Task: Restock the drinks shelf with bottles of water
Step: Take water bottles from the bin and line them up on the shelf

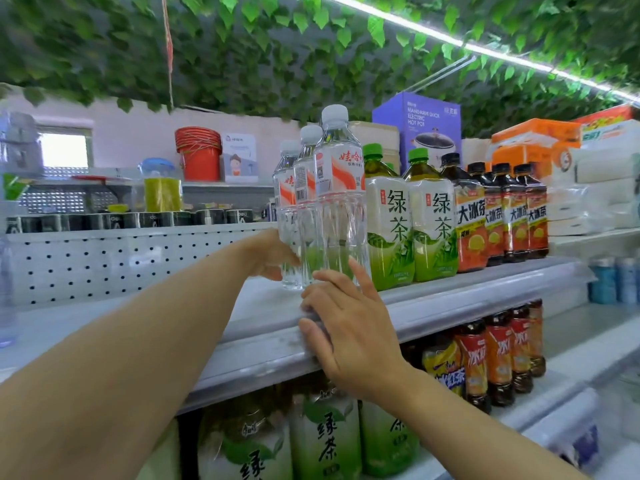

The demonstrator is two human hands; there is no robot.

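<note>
Left hand (273, 254), frame centre, fingers curled round base of rear water bottles (291, 202), likely steadying row; front bottle (341, 188) upright beside green tea (389, 220); right hand (349, 327) fingers straight, spread, pushing its base, thumb over shelf edge (450, 306).

water bottles (332, 188) on shelf (450, 299), left of tea bottles (389, 216)

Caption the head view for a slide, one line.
Both hands, left hand and right hand, steady three water bottles on the shelf beside green tea bottles.
</note>
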